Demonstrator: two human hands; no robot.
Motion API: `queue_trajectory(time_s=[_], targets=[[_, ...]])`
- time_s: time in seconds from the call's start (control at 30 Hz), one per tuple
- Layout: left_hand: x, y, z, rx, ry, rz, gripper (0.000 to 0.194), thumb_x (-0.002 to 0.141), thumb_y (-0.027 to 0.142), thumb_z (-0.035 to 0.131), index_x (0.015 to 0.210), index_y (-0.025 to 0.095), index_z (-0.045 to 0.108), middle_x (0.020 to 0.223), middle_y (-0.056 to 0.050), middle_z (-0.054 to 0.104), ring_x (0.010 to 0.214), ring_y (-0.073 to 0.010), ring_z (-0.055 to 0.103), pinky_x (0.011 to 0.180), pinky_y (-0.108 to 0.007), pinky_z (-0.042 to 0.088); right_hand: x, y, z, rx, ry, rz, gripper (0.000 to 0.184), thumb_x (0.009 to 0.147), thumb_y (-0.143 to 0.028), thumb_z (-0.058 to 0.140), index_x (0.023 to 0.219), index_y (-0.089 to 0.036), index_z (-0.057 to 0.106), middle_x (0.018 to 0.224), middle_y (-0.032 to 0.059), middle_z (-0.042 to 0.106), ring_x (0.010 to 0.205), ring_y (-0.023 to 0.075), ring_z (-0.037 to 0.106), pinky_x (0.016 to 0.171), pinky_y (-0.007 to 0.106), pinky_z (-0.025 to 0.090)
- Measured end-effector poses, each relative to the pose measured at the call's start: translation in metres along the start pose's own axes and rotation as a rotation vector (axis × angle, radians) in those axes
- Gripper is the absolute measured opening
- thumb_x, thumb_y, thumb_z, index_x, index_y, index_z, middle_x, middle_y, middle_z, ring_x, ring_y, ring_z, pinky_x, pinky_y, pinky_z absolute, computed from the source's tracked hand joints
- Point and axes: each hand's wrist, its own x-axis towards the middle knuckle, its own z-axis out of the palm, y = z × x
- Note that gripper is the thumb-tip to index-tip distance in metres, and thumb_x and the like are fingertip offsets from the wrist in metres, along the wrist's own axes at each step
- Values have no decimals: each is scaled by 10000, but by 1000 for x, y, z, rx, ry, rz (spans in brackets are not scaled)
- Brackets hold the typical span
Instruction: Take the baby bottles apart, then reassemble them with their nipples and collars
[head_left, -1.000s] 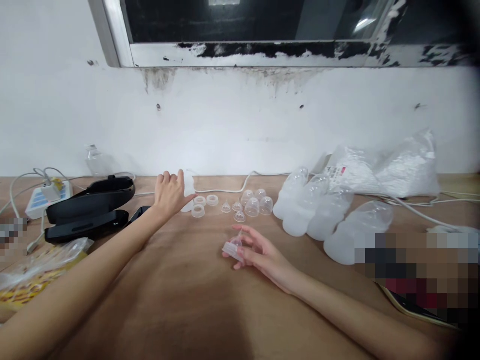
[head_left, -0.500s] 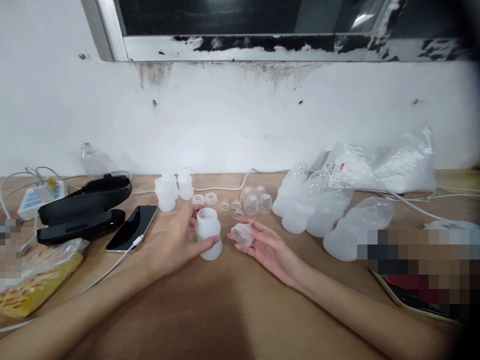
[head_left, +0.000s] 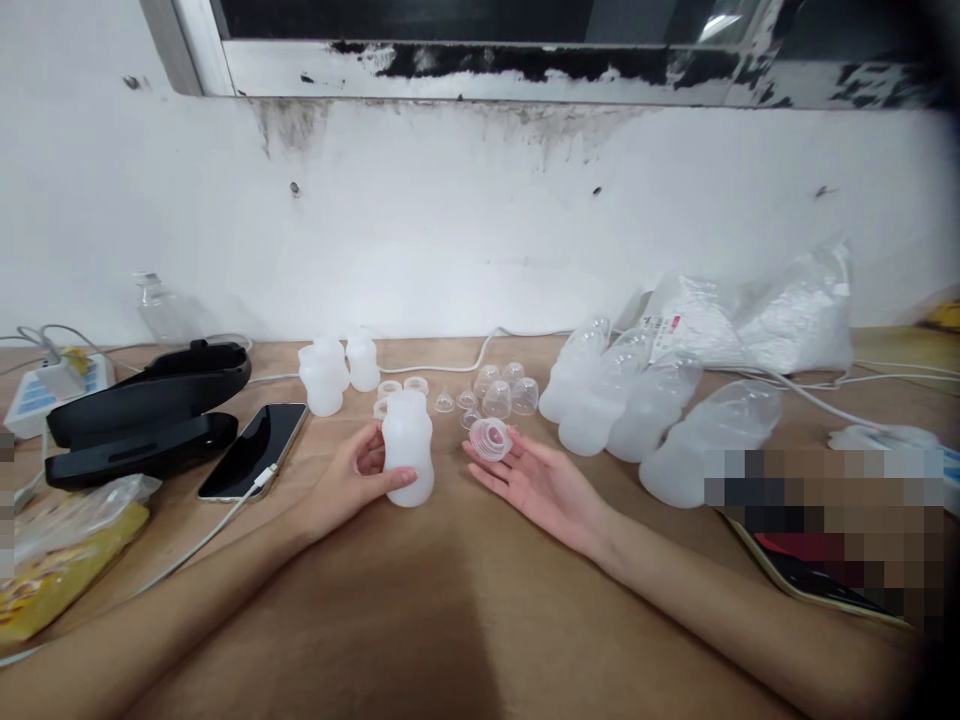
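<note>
My left hand (head_left: pixel 356 478) is wrapped round a small white plastic bottle (head_left: pixel 408 447) that stands upright on the wooden table (head_left: pixel 420 600), its open neck up. My right hand (head_left: pixel 536 478) lies palm up just to the right, its fingertips holding a clear screw ring with a teat (head_left: pixel 491 438). Behind them lie two loose white rings (head_left: pixel 401 387), small clear teats (head_left: pixel 455 402) and clear domed caps (head_left: pixel 504 390). Two more small white bottles (head_left: pixel 337 370) stand at the back left.
Large clear bottles (head_left: pixel 637 410) lie on their sides at the right, in front of plastic bags (head_left: pixel 757 320). A phone (head_left: pixel 253 450) on a white cable, a black case (head_left: pixel 142 410), a power strip (head_left: pixel 52 385) and a yellow packet (head_left: pixel 60 560) lie at the left.
My left hand reached to the back, took a small white bottle and brought it to the middle. My right hand turned palm up and raised the clear ring beside it.
</note>
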Motion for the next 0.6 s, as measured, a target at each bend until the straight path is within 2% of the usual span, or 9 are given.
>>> queue_trajectory(time_s=[0.23, 0.3, 0.4, 0.5, 0.6], targets=[[-2, 5, 2, 86, -39, 25, 497, 685, 290, 590, 1132, 183, 402, 1161, -94, 548, 1078, -228, 510, 900, -410, 415, 0, 2, 0, -103, -35, 2, 132, 794, -261, 520, 850, -164, 588, 1097, 77, 567, 1076, 176, 510, 939, 302, 395], [-3, 6, 1, 142, -54, 51, 458, 700, 300, 580, 1117, 186, 431, 1154, -77, 557, 1072, -226, 513, 896, -392, 420, 1, 1, 0, -121, -43, -40, 138, 780, -271, 546, 856, -170, 601, 1072, 62, 579, 1035, 161, 530, 911, 288, 408], [-4, 9, -3, 355, -33, 71, 420, 703, 359, 588, 1080, 195, 505, 1143, -42, 573, 1057, -238, 517, 899, -368, 415, 0, 0, 0, -207, -46, -160, 140, 739, -248, 603, 866, -191, 619, 1006, 24, 600, 916, 123, 561, 852, 263, 430], [-5, 12, -6, 513, 0, 64, 439, 702, 421, 581, 1084, 207, 545, 1116, -19, 598, 1023, -249, 535, 867, -352, 434, -2, 0, 2, -352, -82, -239, 273, 684, -184, 652, 952, -220, 614, 1014, 6, 603, 914, 113, 552, 870, 266, 414], [-6, 17, -7, 517, -47, 25, 426, 710, 435, 566, 1079, 222, 567, 1055, -6, 635, 951, -240, 579, 794, -335, 473, -6, 2, 4, -515, -170, -263, 385, 656, -147, 666, 1021, -244, 590, 1128, 14, 566, 1014, 141, 519, 920, 306, 386]])
